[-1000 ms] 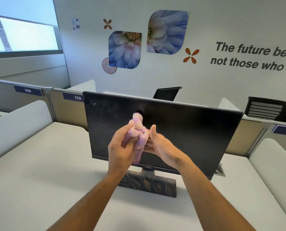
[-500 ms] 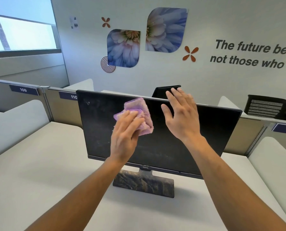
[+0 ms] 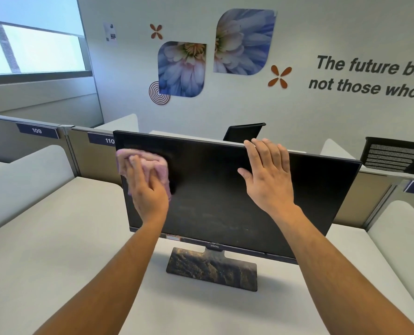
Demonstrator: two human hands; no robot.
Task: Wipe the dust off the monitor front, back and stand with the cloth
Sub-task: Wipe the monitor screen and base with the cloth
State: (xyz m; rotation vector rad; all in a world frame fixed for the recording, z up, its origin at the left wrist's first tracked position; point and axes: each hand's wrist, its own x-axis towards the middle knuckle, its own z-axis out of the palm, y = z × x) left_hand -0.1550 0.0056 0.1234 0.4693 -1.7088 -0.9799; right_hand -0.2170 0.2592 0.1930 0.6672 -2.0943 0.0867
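So the monitor [image 3: 225, 197] sits on a pale table [image 3: 56, 250], screen facing the camera, tilted back a bit, on a flat dark marbled stand [image 3: 212, 269]. The left hand [image 3: 148, 192] has the pink cloth [image 3: 152, 165] bunched under its palm and presses it flat against the upper left part of the screen, close to the left edge. Fingers are curled over the cloth, holding it against the glass. The right hand [image 3: 268, 175] is spread wide with nothing in it, fingertips hooked over the top edge of the monitor right of centre, palm against the front of the screen.

The lower half of the screen looks pretty smeary and dusty, with faint streaks all over. The stand's got blotchy marks too, can't tell if that's dust or just the pattern.

Behind the table there are partition panels with number tags 109 [image 3: 36, 130] and 110 [image 3: 109, 140], a black chair [image 3: 244, 131], and flower prints [image 3: 213, 54] on the wall.
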